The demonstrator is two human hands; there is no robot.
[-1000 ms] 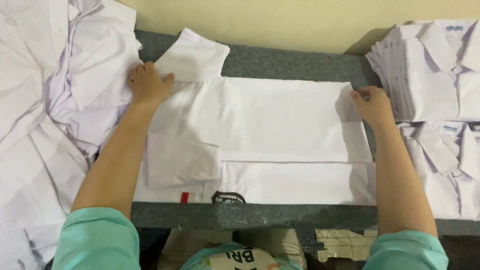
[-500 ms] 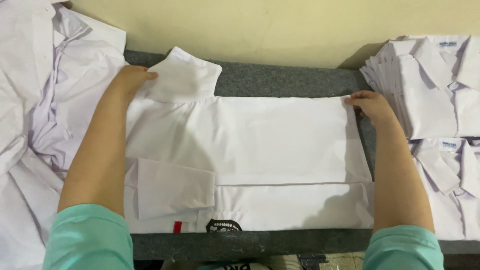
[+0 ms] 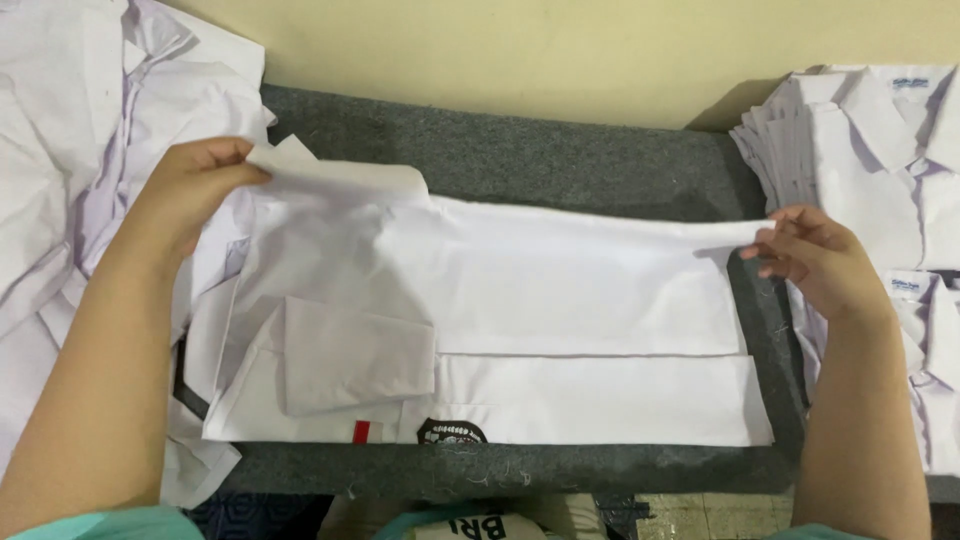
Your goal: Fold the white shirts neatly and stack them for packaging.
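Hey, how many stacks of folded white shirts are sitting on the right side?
2: one stack of folded shirts at the far right, a second stack nearer, behind the right hand; more may be hidden off-frame.

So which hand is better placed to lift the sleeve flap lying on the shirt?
Probably the left hand: it grips the white shirt at the collar end, on the same side as the folded sleeve. The right hand holds the far hem end.

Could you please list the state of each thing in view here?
Flat white cotton shirt: partly folded, far edge lifted.
Left hand: gripping shirt's collar end.
Right hand: pinching shirt's hem end.
Stack of white shirts: neatly folded.
Loose white shirts: crumpled, unfolded.
Grey felt tabletop: partly covered.
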